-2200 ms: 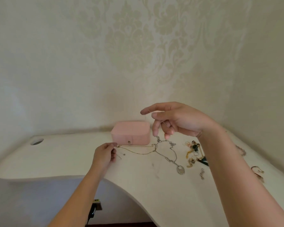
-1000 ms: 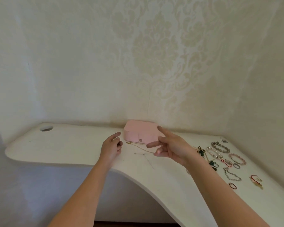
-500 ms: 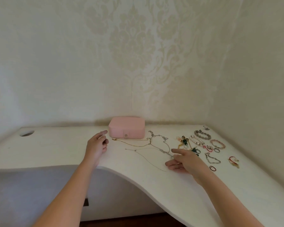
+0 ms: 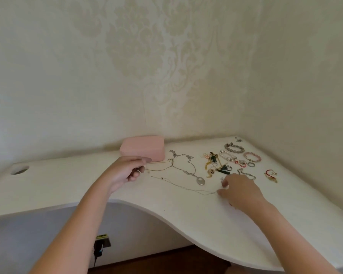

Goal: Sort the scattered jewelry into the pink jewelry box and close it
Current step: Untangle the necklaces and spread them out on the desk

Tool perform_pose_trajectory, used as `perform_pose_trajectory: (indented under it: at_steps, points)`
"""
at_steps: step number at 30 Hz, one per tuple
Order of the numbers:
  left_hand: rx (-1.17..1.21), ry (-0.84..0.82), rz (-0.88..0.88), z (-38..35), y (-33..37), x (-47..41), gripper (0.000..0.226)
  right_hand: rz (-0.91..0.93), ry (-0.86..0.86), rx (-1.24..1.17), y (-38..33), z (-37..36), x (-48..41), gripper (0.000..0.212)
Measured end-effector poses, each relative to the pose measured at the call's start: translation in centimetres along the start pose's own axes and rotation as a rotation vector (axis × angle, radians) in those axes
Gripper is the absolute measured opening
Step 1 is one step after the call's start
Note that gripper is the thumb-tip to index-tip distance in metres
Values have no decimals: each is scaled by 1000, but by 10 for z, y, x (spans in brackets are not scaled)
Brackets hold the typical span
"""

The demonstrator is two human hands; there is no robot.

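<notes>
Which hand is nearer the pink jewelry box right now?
Left. The left hand sits just in front of the pink jewelry box. The right hand is far off to its right and nearer the person, by the end of a thin chain.

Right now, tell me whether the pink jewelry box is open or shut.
Shut. The pink jewelry box has its lid flat on the base, with no gap and no interior visible.
</notes>
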State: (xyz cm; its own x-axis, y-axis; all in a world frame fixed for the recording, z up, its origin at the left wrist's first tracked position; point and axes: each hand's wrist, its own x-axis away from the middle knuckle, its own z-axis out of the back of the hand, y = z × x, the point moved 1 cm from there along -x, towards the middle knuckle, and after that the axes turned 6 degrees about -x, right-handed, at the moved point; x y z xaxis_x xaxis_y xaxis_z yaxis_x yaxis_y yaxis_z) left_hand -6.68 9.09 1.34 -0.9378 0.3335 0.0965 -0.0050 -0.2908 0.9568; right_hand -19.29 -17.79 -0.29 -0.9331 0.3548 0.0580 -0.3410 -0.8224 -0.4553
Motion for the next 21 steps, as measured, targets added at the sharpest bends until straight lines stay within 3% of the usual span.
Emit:
perform_pose_trajectory:
  at_steps: [5, 9, 12, 17, 21]
  points:
    - [-188, -251, -64, -9, 57, 24, 18, 320, -108, -401, -37, 24, -4, 15]
    - [-257, -381, -126, -16, 89, 39, 19, 510, -515, -780, -71, 32, -8, 36]
    - [-264, -434, -167, -18, 102, 47, 19, 650, -682, -944, -86, 26, -9, 29]
    - [-225, -474, -186, -13, 104, 55, 18, 629, -804, -1282, -90, 16, -12, 5]
    - [-99, -421, -113, -8, 88, 52, 24, 556, -854, -1495, -78, 6, -21, 25]
